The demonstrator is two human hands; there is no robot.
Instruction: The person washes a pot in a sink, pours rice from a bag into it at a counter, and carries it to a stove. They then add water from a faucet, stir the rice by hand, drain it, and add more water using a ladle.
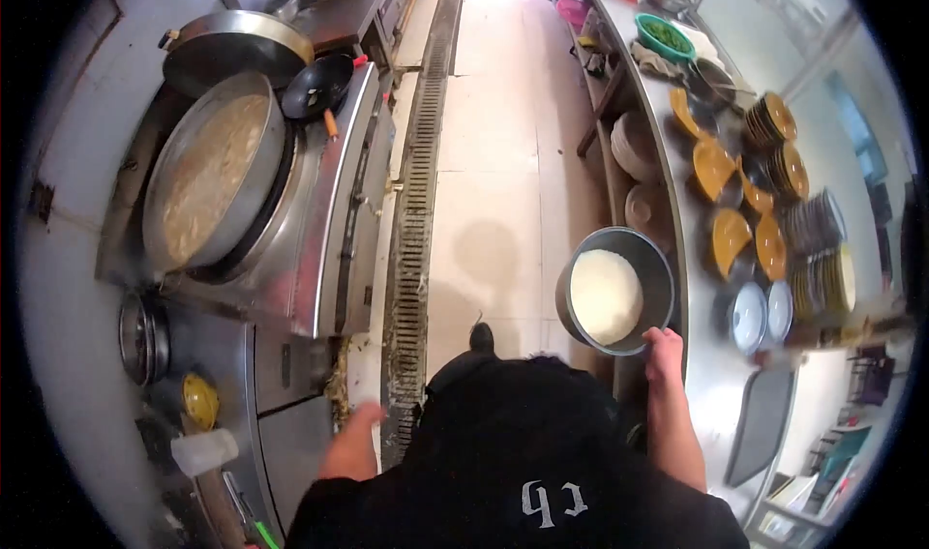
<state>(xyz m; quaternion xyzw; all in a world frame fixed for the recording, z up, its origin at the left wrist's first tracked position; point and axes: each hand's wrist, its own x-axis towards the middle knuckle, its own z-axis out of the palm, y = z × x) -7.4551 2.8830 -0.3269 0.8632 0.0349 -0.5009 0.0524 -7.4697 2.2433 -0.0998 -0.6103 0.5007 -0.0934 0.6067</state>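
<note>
My right hand [662,352] grips the near rim of a deep grey metal pot [660,268], its fingers curled over the edge. The pot hangs above the floor at the right, close to the counter's edge. Inside it lies a pale, grainy mass [606,296] that looks like rice, filling the lower part. My left hand [362,421] hangs low on the other side of my body, near the floor drain. It is partly blurred and its fingers do not show clearly; no object is visible in it.
On the left, a stove [314,220] carries a large wide pan [247,201] of brownish liquid and a small black wok [319,87]. A grated drain [416,191] runs along the aisle. The right counter [692,249] holds yellow bowls [733,239], stacked plates [825,280] and a green basket [665,36].
</note>
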